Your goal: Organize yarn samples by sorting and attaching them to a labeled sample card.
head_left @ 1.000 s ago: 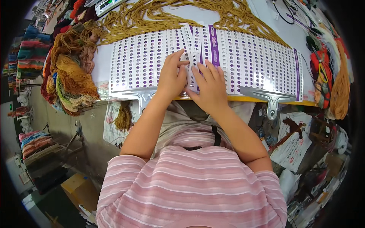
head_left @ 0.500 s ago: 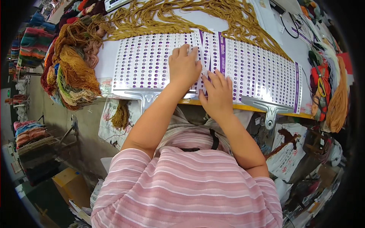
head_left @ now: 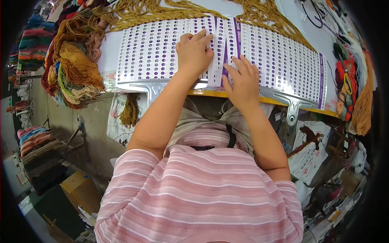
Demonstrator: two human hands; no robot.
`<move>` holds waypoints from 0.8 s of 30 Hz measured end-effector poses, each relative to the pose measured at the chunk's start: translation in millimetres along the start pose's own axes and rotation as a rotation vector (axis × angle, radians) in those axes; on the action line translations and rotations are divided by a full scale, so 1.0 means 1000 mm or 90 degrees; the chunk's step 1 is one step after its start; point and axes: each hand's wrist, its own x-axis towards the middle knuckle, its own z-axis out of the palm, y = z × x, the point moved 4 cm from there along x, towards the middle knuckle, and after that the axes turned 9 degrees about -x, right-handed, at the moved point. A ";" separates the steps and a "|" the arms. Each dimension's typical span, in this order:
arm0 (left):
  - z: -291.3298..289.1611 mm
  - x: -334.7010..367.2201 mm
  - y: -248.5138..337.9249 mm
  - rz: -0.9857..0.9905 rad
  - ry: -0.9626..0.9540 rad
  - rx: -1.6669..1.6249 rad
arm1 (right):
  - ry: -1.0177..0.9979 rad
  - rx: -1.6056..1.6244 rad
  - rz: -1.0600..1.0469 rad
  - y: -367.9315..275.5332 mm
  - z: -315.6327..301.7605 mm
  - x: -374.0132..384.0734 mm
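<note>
Two white perforated cards lie side by side on the table, with rows of round holes showing purple and white: a left card and a right card. Their inner edges, with purple stripes, meet at an angle in the middle. My left hand rests on the left card near that seam, fingers spread and bent. To its right, my right hand lies over the right card's inner lower part, thumb apart from the fingers. Neither hand visibly grips anything. A wide metal clip bites the left card's near edge; another metal clip holds the right one.
Golden-brown yarn spreads in loops along the cards' far edge. Mixed yarn hanks hang at the table's left end, and more coloured yarn at the right. The table's yellow front edge runs close to my body.
My right hand has moved a little rightward, away from my left hand, baring more of the purple-striped seam. The left hand stays on its card. The whole view has shifted slightly.
</note>
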 end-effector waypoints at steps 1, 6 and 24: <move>0.000 0.000 0.000 -0.003 -0.003 0.001 | -0.001 0.000 0.002 0.001 0.000 0.000; 0.002 -0.002 -0.002 -0.005 -0.006 -0.013 | 0.013 -0.021 0.019 0.002 -0.002 0.000; -0.002 -0.005 -0.025 0.070 -0.067 -0.049 | -0.021 -0.058 -0.026 -0.015 -0.002 0.004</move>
